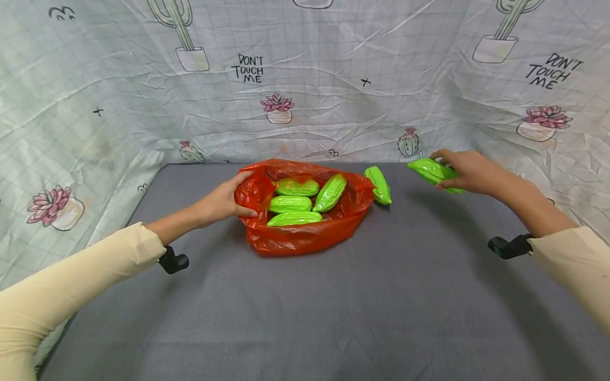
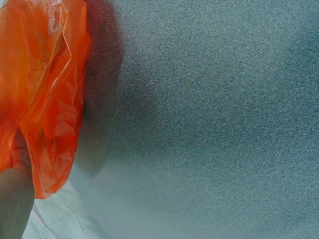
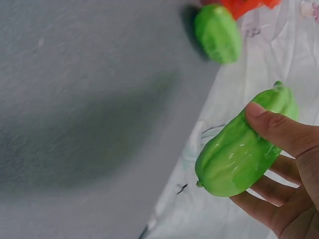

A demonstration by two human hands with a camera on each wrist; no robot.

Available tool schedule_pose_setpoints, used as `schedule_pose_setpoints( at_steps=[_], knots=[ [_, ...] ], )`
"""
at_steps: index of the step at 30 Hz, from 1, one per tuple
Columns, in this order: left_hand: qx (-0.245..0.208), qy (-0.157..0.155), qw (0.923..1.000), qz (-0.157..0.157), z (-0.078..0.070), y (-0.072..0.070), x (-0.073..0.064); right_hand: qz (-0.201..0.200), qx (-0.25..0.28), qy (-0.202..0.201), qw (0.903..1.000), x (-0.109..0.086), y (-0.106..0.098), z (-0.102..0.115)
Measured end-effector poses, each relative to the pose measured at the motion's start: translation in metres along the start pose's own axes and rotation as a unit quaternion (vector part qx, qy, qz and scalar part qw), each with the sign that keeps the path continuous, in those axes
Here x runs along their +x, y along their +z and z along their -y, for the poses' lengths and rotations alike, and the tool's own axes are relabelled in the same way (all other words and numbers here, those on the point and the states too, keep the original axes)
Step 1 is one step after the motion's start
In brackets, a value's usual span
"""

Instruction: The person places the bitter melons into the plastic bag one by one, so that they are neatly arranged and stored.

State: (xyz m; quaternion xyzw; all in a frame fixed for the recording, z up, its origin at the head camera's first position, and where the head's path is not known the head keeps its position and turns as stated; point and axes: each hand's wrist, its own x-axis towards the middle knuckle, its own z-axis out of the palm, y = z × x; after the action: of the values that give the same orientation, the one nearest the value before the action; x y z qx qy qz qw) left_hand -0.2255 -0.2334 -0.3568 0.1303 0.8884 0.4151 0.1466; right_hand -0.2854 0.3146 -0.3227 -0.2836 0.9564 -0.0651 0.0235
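At the left side of a red plastic bag (image 1: 305, 241), my left hand (image 1: 221, 201) grips its edge, with the thumb on the near side. The bag's mouth is spread wide, and several shiny green ridged gourds (image 1: 330, 193) lie inside. Over the right back of the table, my right hand (image 1: 476, 170) holds another green gourd (image 3: 239, 152) between thumb and fingers, raised above the surface with a shadow below. One more gourd (image 1: 378, 185) lies on the table against the bag's right end. In the left wrist view, crumpled bag plastic (image 2: 55, 99) hides most of the left hand's fingers.
A grey cloth (image 1: 324, 317) covers the table. White sheets (image 1: 333, 121) printed with cacti and writing hang along the back and both sides, close behind the bag and the right hand. A small black device (image 1: 510, 247) sits at each wrist.
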Motion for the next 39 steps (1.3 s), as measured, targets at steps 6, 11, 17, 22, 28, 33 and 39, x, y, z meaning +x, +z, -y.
schedule_pose_setpoints(
  at_steps=[6,11,17,22,28,33,39],
  knots=[
    [0.003,0.004,1.0,-0.001,0.0,-0.001,-0.001,-0.012,-0.014,-0.027,0.9995,0.007,-0.009,0.017],
    [0.007,0.011,0.9999,-0.002,0.0,-0.001,-0.001,-0.023,-0.017,-0.036,0.9989,0.009,-0.011,0.027],
    [-0.003,0.012,0.9999,0.0,0.0,-0.001,0.0,-0.031,-0.022,-0.037,0.9986,0.011,-0.012,0.037],
    [-0.011,0.011,0.9999,0.005,0.0,-0.002,0.0,-0.047,-0.018,-0.048,0.9976,0.013,-0.014,0.048],
    [-0.016,0.015,0.9997,0.006,-0.001,-0.003,0.0,-0.057,-0.009,-0.073,0.9957,0.017,-0.016,0.061],
    [-0.014,0.016,0.9998,0.008,0.001,-0.003,0.001,-0.053,-0.009,-0.082,0.9952,0.022,-0.015,0.071],
    [-0.008,0.021,0.9997,0.008,0.0,-0.003,0.001,-0.047,-0.007,-0.086,0.9951,0.026,-0.015,0.081]
  ],
)
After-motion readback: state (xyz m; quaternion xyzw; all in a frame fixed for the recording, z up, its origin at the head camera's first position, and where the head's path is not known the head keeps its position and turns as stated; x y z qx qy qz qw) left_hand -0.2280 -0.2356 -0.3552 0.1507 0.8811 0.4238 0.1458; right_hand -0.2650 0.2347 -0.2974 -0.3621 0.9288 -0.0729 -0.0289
